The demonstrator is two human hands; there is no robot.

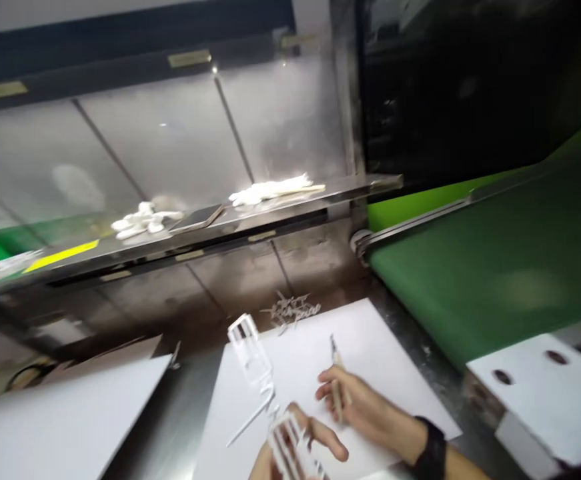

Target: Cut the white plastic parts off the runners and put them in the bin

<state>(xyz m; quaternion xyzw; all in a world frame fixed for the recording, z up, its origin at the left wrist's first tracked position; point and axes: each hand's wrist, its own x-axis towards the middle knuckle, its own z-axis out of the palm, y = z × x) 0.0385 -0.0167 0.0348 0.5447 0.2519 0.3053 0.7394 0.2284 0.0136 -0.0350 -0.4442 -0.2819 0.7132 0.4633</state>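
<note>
My left hand (315, 433), at the bottom centre, holds a white plastic frame part (290, 448) with long slots. Joined to it by thin sprue, another white frame (251, 350) reaches up and to the left, and a thin rod (250, 419) sticks out beside it. My right hand (355, 403), with a black band at the wrist, is closed around a slim tool (337, 393) whose narrow metal tip points up and away. Both hands are over a white sheet (365, 340) on the metal table. The picture is somewhat blurred.
Thin scraps (293, 310) lie piled at the sheet's far edge. White gloves (145, 220) and a phone-like flat object (199, 219) rest on a metal shelf (355, 185). A green conveyor belt (500, 267) and a white box (545, 393) are at right, a white board (65, 420) at left.
</note>
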